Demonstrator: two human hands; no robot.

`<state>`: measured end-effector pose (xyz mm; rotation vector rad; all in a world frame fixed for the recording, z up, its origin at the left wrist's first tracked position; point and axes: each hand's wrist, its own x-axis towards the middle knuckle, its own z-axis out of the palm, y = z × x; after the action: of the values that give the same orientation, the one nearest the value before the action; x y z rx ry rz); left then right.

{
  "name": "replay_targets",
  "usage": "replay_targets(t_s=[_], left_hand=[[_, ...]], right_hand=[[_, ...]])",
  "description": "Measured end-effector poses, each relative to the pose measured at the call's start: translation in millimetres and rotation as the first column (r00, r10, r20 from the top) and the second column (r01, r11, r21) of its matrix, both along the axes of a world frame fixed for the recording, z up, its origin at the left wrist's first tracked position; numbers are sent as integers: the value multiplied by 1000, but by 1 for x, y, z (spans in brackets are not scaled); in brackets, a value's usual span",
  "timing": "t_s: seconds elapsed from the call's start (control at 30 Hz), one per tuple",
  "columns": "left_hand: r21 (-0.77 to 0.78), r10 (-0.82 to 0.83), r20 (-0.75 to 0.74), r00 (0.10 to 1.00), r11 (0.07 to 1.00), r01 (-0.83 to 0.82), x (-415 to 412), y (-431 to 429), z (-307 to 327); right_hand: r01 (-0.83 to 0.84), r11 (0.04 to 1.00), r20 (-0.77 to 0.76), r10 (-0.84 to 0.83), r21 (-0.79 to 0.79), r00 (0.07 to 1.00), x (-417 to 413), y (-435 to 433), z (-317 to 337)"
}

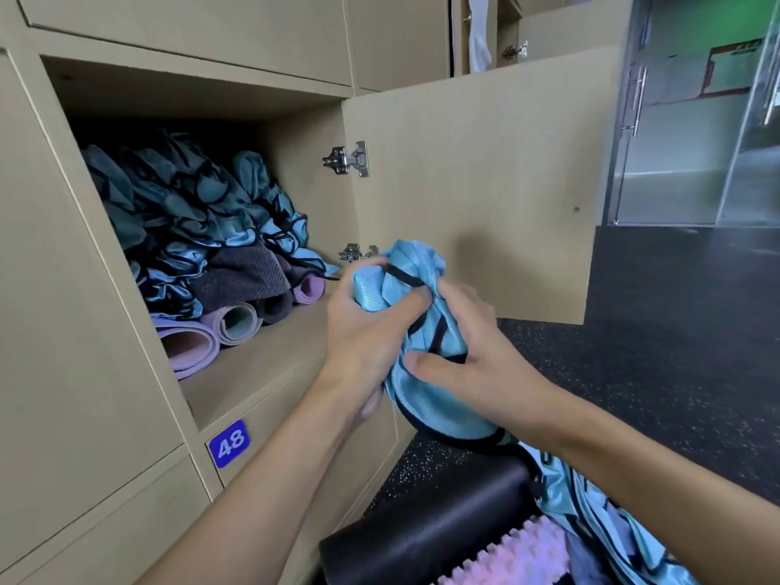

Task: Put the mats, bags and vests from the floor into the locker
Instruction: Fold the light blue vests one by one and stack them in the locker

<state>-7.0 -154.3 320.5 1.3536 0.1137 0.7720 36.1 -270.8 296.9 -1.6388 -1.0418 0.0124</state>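
Blue vest, seemingly one, bunched between gripping left hand, right hand.

Two hands, the left hand and the right hand, grip one vest. Four rolled mats show their ends near the shelf's front edge: purple mat, pink mat, dark mat, small mat. One grey cloth lies on them. The vest heap behind is too tangled to count. The open door carries two hinges. One plate reads 48. On the floor: one black roller, one pink roller, and a vest pile that cannot be counted.
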Motion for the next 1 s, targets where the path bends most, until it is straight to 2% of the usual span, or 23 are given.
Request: replay_targets(t_s=[0.13, 0.23, 0.33, 0.47, 0.63, 0.8, 0.9, 1.0], left_hand=[[-65, 108, 110, 988, 993, -101, 12, 38, 13], [37, 242, 165, 956, 967, -252, 23, 72, 18], [139, 312, 144, 939, 933, -331, 37, 102, 17], [255, 274, 85, 958, 923, -287, 55, 140, 16], [548, 272, 44, 961, 798, -251, 69, 187, 12], [574, 298, -60, 953, 791, -212, 80, 231, 8], [551, 391, -116, 913, 790, -268, 87, 254, 1], [604, 577, -198, 793, 709, -365, 90, 273, -9]], right_hand=[[-94, 994, -205, 102, 49, 973, 13, 34, -1], [-198, 968, -386, 245, 157, 889, 24, 63, 6], [-191, 947, -452, 294, 259, 842, 46, 96, 19], [-315, 900, -386, 417, 300, 823, 72, 151, 37], [-385, 887, -294, 450, 255, 843, 102, 216, 47], [-374, 886, -332, 453, 275, 827, 133, 273, 50], [-364, 886, -343, 450, 288, 824, 148, 307, 49], [-330, 882, -344, 441, 337, 829, 159, 339, 49]])
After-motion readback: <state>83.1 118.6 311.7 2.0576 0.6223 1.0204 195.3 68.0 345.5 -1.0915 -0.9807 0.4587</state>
